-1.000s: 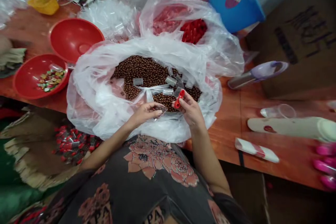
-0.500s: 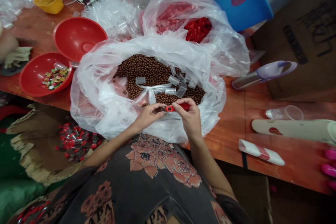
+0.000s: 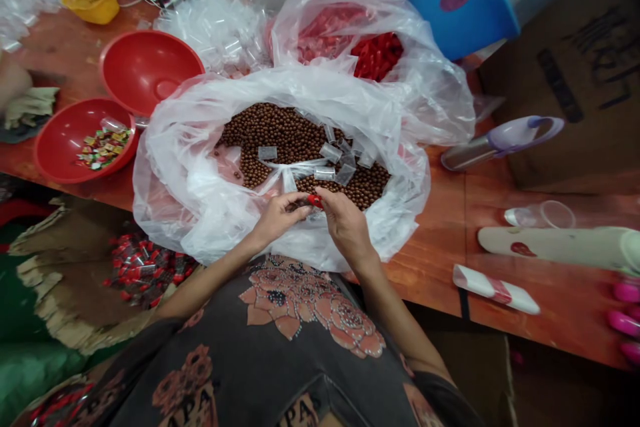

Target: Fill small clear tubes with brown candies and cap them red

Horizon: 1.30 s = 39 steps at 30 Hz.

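My hands meet low over a large clear plastic bag (image 3: 200, 213) that holds a mass of small brown beads (image 3: 280, 140). My right hand (image 3: 345, 223) pinches a small red plastic piece (image 3: 315, 200), most of it hidden by my fingers. My left hand (image 3: 280, 217) pinches a small clear packet (image 3: 302, 204) against that piece, and my fingertips cover most of the packet. Several small clear packets (image 3: 330, 160) lie on the beads just beyond my hands.
A bag of red pieces (image 3: 375, 57) stands behind the bead bag. Two red bowls sit left, one (image 3: 60, 153) holding colourful sweets. Loose clear packets (image 3: 210, 33) lie at the back. Red-capped vials (image 3: 143, 270) rest on cardboard below the table's (image 3: 430, 273) edge.
My hands have drawn closer together. The red piece, upright in my right hand a second ago, now lies sideways and is mostly covered by my fingers.
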### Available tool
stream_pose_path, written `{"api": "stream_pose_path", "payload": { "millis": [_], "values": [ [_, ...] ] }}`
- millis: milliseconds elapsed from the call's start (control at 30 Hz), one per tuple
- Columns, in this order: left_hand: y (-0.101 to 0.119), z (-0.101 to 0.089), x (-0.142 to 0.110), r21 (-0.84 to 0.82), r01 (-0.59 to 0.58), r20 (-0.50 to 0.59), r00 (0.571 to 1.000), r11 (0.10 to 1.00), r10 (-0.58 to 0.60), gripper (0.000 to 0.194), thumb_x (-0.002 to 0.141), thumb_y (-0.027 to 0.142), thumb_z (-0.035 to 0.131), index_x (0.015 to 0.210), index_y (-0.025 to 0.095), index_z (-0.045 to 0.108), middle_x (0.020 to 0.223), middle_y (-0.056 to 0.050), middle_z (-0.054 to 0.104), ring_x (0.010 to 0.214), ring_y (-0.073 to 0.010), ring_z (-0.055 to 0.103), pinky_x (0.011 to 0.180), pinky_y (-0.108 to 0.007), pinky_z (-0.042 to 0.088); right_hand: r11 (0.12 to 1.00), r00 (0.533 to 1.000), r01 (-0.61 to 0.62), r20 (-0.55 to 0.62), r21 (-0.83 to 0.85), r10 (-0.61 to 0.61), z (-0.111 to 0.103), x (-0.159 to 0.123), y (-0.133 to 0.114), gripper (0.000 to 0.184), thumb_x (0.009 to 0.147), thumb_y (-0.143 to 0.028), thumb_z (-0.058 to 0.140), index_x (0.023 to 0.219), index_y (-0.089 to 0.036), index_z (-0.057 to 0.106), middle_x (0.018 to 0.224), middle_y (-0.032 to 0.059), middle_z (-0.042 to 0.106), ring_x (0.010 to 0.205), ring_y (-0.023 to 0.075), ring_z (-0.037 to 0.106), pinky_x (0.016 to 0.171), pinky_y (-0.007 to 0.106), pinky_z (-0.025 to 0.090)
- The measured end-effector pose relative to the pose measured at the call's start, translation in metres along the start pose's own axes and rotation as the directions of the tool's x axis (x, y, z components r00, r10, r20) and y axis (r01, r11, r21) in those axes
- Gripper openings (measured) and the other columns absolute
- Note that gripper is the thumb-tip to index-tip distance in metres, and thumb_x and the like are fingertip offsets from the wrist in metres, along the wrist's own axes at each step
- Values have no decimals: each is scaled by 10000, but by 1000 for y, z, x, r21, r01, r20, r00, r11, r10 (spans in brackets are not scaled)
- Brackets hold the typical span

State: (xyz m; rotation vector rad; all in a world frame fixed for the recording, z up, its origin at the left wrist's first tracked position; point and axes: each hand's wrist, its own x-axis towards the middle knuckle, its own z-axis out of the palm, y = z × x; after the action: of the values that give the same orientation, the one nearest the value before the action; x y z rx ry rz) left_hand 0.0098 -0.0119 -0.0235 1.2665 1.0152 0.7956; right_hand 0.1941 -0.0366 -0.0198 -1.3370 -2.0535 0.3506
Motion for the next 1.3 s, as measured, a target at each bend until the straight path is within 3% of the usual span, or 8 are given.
{"api": "stream_pose_path", "payload": {
  "millis": [100, 233, 300, 500, 667, 867, 1067, 1300],
  "values": [
    [-2, 0, 0, 5, -1, 11, 1000, 1000, 1, 380, 821, 312, 661, 1155, 132, 682, 998, -91, 710, 791, -145, 628, 762, -308, 530, 999, 999, -11, 38, -39, 13, -1, -1, -3, 362, 1027, -260, 362, 1356, -315, 503, 987, 56, 637, 871, 182, 621, 752, 309, 530],
    [-4, 1, 1, 59, -24, -31, 999, 998, 26, 342, 814, 275, 645, 1116, 125, 698, 977, -85, 717, 816, -156, 633, 785, -313, 530, 979, 992, 88, 105, -183, -70, 0, 0, -8, 426, 995, -410, 446, 1388, -253, 489, 919, 82, 622, 844, 215, 587, 720, 327, 520],
    [-4, 1, 0, 76, -29, -29, 999, 997, 32, 329, 810, 278, 651, 1092, 118, 707, 960, -86, 718, 819, -160, 633, 797, -320, 528, 988, 990, 87, 121, -130, -72, 1, 0, -7, 456, 998, -406, 437, 1418, -231, 461, 926, 92, 630, 865, 225, 591, 749, 350, 526],
    [1, -1, -1, 62, -25, 29, 999, 998, 24, 400, 820, 353, 674, 1155, 135, 693, 1043, -112, 716, 886, -177, 641, 816, -334, 522, 965, 991, -101, 106, 244, 77, 3, 1, 7, 409, 1019, -349, 397, 1421, -302, 457, 1165, 80, 647, 1054, 217, 623, 903, 392, 524],
    [3, -5, -2, 123, -60, 76, 996, 991, 51, 334, 815, 332, 675, 1091, 150, 725, 1044, -96, 732, 923, -184, 645, 882, -350, 497, 979, 981, -40, 196, 201, 0, -2, 1, 14, 430, 1010, -357, 417, 1437, -314, 449, 1073, 69, 675, 985, 222, 626, 886, 414, 525],
    [3, -11, -1, 146, -78, 150, 987, 986, 56, 320, 824, 334, 670, 1095, 175, 733, 1074, -88, 735, 961, -192, 653, 892, -348, 499, 983, 962, 45, 257, 180, -91, -6, 1, 17, 440, 1011, -325, 411, 1450, -322, 419, 1187, 78, 668, 1070, 230, 622, 916, 433, 526],
    [2, 0, -4, -13, -9, 71, 997, 1000, 10, 354, 821, 321, 678, 1133, 158, 719, 1099, -100, 732, 941, -178, 670, 901, -347, 522, 989, 981, 44, 181, 141, -70, 7, -6, 13, 812, 860, -463, 666, 1522, -213, 268, 1291, 177, 611, 1148, 310, 616, 931, 492, 536],
    [1, 6, -5, -71, 30, -22, 999, 997, -32, 379, 787, 331, 718, 1127, 163, 725, 1047, -84, 743, 870, -163, 672, 857, -334, 543, 992, 989, -30, 145, 123, 12, 20, -4, 6, 814, 834, -462, 687, 1490, -196, 284, 1320, 197, 578, 1203, 332, 595, 940, 506, 534]
  ]
}}
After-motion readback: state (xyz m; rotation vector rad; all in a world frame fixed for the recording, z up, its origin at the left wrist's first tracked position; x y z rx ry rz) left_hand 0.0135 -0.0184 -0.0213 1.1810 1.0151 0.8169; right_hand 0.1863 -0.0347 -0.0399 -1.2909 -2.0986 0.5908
